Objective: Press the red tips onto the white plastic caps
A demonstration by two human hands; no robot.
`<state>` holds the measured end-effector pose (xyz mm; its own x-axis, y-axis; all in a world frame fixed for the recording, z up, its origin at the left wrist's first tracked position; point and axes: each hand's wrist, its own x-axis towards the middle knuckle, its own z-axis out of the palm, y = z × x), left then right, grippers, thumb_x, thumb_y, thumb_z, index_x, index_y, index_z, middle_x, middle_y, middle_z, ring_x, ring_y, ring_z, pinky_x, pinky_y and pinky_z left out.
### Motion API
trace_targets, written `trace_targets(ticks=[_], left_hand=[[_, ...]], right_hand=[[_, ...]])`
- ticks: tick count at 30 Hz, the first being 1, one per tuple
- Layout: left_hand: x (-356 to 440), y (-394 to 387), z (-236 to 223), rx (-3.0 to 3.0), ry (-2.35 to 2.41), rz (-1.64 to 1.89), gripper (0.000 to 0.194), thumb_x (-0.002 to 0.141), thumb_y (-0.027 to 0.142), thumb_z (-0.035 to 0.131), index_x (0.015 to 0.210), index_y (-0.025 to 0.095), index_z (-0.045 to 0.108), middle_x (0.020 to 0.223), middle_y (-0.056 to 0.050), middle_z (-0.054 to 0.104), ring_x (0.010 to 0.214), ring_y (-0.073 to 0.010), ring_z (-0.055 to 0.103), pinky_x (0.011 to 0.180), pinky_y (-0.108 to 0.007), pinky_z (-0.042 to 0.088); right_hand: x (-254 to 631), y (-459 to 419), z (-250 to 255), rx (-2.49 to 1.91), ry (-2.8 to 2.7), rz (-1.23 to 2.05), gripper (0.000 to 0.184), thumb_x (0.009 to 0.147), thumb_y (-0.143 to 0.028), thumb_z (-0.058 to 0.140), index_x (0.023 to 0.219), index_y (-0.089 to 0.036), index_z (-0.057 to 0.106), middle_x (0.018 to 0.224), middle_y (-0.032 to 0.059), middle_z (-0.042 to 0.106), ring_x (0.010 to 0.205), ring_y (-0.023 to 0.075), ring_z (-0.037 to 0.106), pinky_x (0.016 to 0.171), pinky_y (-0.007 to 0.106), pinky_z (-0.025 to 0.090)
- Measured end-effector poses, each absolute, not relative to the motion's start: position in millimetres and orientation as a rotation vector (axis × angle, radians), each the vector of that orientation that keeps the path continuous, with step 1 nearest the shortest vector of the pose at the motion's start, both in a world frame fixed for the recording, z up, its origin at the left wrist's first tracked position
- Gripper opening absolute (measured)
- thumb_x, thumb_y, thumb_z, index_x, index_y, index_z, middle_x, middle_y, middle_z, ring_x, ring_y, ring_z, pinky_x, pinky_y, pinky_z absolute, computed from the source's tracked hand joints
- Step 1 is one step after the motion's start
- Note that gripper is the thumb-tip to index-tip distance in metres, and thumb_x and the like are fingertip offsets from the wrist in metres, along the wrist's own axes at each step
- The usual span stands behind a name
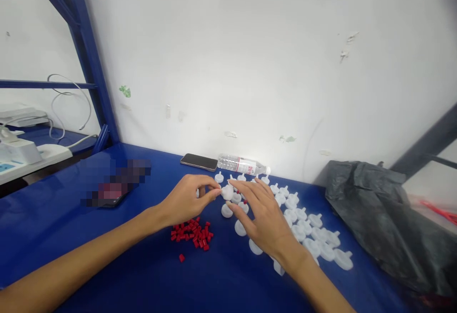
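Note:
My left hand [187, 199] is closed in a pinch, thumb and forefinger together at the edge of a white funnel-shaped plastic piece [227, 192]. Just to the right, my right hand [264, 218] reaches over other white pieces, with thumb and forefinger apart around that same piece. A small red cap [245, 202] shows on one white piece under my right fingers. Below my left hand lies a loose heap of small red caps [193, 231], with one red cap [182, 258] apart from it. Many white pieces [302, 227] with thin spouts spread rightward, some hidden by my right hand.
A plastic bottle [244, 164] lies along the wall beside a dark phone [199, 161]. A blurred-out device [114, 189] is on the blue table [143, 275] at left. Dark plastic bags [378, 208] sit at right. A power strip [39, 161] is at far left, near a blue frame [89, 56].

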<state>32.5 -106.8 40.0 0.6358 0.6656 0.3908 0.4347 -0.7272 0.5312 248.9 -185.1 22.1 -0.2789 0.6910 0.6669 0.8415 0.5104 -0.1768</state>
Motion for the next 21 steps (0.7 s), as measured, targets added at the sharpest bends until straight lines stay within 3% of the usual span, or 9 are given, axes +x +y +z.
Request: trace_targets(ticks=[5, 11, 14, 21], left_hand=[[22.5, -94.7, 27.6, 2.862, 0.921, 0.592, 0.023, 0.097, 0.028, 0.052, 0.081, 0.018, 0.066, 0.077, -0.004, 0.068, 0.070, -0.0196, 0.059, 0.066, -0.033, 0.035], [21.8, -96.7, 33.0, 2.891, 0.971, 0.578, 0.025, 0.099, 0.035, 0.051, 0.089, 0.019, 0.066, 0.077, -0.004, 0.067, 0.067, -0.0202, 0.059, 0.062, -0.032, 0.033], [20.6, -101.6, 38.7, 2.853, 0.922, 0.570, 0.019, 0.098, 0.028, 0.051, 0.091, 0.020, 0.066, 0.077, -0.002, 0.068, 0.068, -0.0198, 0.061, 0.063, -0.032, 0.035], [20.0, -103.8, 29.6, 2.773, 0.680, 0.367, 0.004, 0.086, 0.023, 0.068, 0.082, 0.023, 0.069, 0.084, -0.002, 0.072, 0.077, -0.0204, 0.066, 0.071, -0.031, 0.044]], right_hand=[[256.3, -178.2, 23.3, -1.345, -2.060, -0.196, 0.029, 0.103, -0.035, 0.046, 0.122, -0.031, 0.067, 0.128, 0.0020, 0.072, 0.126, 0.0232, 0.061, 0.120, 0.060, 0.037], [255.8, -159.4, 38.6, -1.466, -2.303, -0.197, 0.035, 0.104, -0.035, 0.041, 0.122, -0.026, 0.070, 0.126, 0.0050, 0.074, 0.130, 0.0253, 0.058, 0.119, 0.059, 0.037], [250.6, -151.4, 42.9, -1.500, -2.393, -0.196, 0.039, 0.106, -0.034, 0.036, 0.122, -0.026, 0.070, 0.125, 0.0066, 0.075, 0.130, 0.0242, 0.059, 0.118, 0.059, 0.036], [246.7, -143.8, 32.4, -1.461, -2.418, -0.220, 0.037, 0.105, -0.035, 0.039, 0.117, -0.026, 0.073, 0.117, 0.0054, 0.078, 0.129, 0.0245, 0.062, 0.112, 0.056, 0.043]])
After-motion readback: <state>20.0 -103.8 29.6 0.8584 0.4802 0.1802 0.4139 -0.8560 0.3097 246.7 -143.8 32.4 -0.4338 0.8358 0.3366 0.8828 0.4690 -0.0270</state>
